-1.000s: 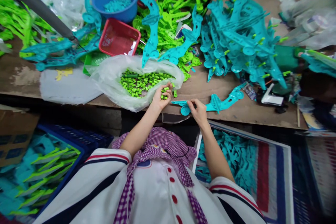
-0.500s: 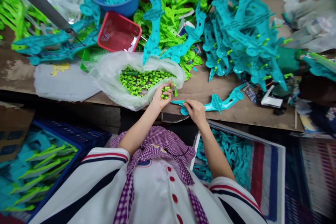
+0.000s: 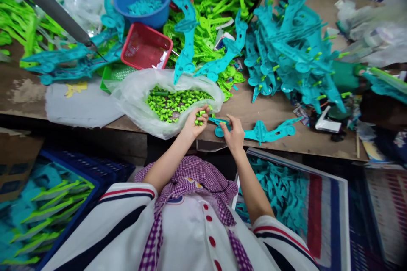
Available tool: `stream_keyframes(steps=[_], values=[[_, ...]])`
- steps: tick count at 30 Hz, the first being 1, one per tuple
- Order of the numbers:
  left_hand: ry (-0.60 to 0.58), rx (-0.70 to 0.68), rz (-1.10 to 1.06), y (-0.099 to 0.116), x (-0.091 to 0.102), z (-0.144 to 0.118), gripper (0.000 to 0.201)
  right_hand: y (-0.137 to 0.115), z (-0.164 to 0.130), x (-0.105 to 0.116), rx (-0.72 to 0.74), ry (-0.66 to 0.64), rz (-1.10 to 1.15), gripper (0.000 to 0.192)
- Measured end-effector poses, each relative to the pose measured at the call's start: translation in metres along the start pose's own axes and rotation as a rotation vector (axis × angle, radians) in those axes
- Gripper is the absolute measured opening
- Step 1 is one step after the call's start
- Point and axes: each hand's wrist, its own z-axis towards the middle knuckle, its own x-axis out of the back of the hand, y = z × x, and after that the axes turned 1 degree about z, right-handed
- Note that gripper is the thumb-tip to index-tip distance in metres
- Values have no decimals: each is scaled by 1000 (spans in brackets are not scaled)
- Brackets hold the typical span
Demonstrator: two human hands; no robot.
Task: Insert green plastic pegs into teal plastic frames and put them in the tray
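Left hand (image 3: 194, 123) curled round a few green pieces (image 3: 200, 118), just beside an open plastic bag (image 3: 133, 110) holding a heap of the same. Right hand (image 3: 233, 132) at the left end of a turquoise part (image 3: 276, 134), which lies along the bench's near edge; thumb and forefinger slightly parted, grip or not I can't tell. Blue bowl (image 3: 151, 20): small turquoise bits. Red basket (image 3: 143, 48): white scrap at one corner. Below, left: blue crate (image 3: 70, 228), turquoise and green parts. Below, right: white-rimmed crate (image 3: 347, 220), turquoise parts beside striped material (image 3: 314, 207).
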Motion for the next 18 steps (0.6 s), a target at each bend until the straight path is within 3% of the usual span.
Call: stream_keyframes(steps=[3, 8, 12, 18], values=[[-10, -2, 18, 0, 0, 1, 20, -26, 21, 4, 19, 26, 18, 40], [-20, 42, -21, 6, 5, -1, 19, -59, 56, -14, 141, -306, -95, 34], [16, 70, -3, 9, 8, -7, 21, -52, 63, -23, 198, -401, -30, 34], [32, 78, 21, 7, 7, -8, 21, -44, 62, -14, 219, -456, 106, 30]])
